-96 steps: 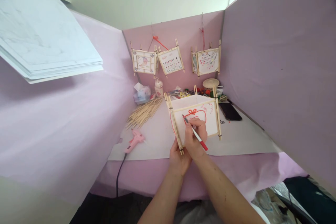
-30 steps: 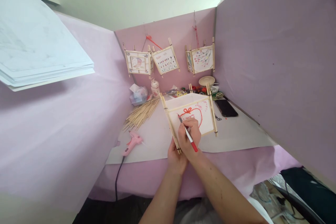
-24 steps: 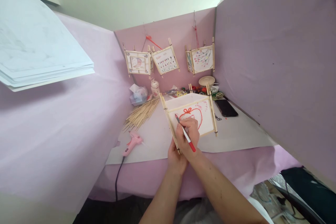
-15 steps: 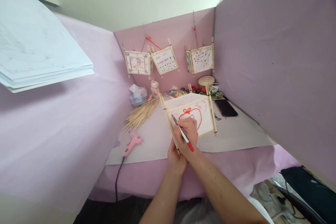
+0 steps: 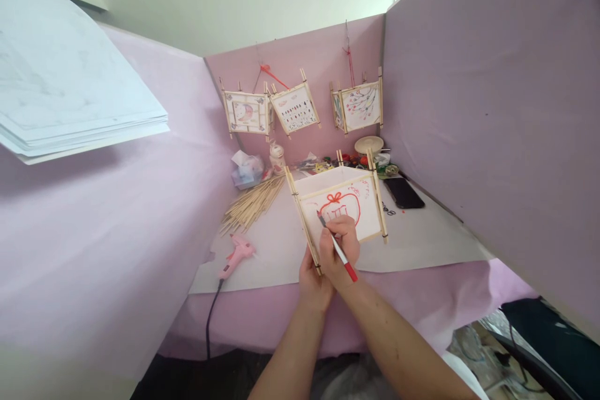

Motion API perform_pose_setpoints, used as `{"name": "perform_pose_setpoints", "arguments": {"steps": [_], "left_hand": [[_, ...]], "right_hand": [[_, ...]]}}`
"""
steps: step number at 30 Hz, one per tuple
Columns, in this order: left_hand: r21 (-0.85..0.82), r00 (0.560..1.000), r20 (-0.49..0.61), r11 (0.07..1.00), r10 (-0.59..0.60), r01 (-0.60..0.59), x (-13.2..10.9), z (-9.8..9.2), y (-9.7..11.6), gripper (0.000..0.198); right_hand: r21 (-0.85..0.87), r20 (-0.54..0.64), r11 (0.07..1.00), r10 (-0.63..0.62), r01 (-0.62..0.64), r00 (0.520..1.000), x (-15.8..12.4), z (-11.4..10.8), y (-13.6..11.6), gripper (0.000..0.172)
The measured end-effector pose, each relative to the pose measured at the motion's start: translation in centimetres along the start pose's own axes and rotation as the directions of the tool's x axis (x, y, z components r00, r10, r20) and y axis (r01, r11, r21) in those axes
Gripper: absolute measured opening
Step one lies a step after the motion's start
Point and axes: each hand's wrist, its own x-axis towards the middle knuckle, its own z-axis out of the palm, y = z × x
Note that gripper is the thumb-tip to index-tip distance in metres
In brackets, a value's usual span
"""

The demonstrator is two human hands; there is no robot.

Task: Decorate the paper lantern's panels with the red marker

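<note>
A paper lantern (image 5: 372, 212) with a frame of thin wooden sticks is held up above the table, tilted toward me. Its near white panel bears a red outline drawing with a bow on top and small red marks at the upper right. My left hand (image 5: 315, 278) grips the lantern from below at its lower left corner. In my right hand (image 5: 341, 250) is a red marker (image 5: 345, 261), pinched between thumb and fingers. The marker's tip is at the left edge of the red outline. My right hand covers the lower part of the drawing.
A pink glue gun (image 5: 237, 256) with a black cord lies at left, below a pile of wooden sticks (image 5: 253, 203). A black phone (image 5: 404, 192) rests at right. Several finished lanterns (image 5: 360, 106) hang at the back. Paper sheets (image 5: 79, 87) jut in from the upper left.
My right hand has moved the marker right and slightly down, from the panel's left side to the outline's edge. The left hand and lantern have stayed in place.
</note>
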Motion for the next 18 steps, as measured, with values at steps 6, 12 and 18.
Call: {"name": "perform_pose_setpoints", "arguments": {"steps": [6, 12, 18], "left_hand": [[0.000, 1.000, -0.018, 1.000, 0.022, -0.022, -0.09, 0.39, -0.10, 0.044], [-0.003, 0.998, -0.059, 1.000, 0.027, -0.027, 0.07, 0.08, -0.05, 0.041], [-0.006, 0.999, -0.036, 1.000, 0.030, -0.031, 0.22, -0.30, -0.09, 0.042]], "right_hand": [[0.017, 0.001, 0.999, 0.027, -0.027, 1.000, -0.24, 0.08, 0.05, 0.018], [0.032, -0.003, 0.998, 0.053, -0.052, 0.999, -0.04, 0.16, -0.18, 0.016], [-0.007, 0.039, 0.994, 0.111, -0.111, 0.993, 0.08, 0.09, -0.75, 0.013]]}}
